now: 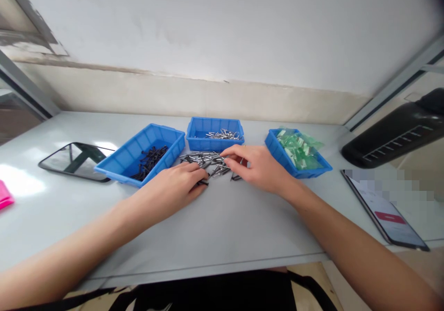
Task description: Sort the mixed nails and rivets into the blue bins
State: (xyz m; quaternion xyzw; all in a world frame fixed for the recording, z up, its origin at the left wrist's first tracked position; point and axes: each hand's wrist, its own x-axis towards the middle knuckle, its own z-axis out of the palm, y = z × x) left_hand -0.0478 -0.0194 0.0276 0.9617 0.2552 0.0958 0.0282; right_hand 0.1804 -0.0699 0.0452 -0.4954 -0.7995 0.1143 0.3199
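The loose screws at centre frame were metal, some bright and glossy, others finished in dull black. The three bins were moulded blue plastic, smooth with a slight sheen. The left bin held dull black screws. The middle bin held bright metal screws. The right bin held glossy green-and-white plastic packets. The table was smooth, matt and pale grey. The phone at left showed glossy, mirror-like black glass. The wall across the upper frame was matt white and unevenly rough.

trays blue | screws silver and black | packets green
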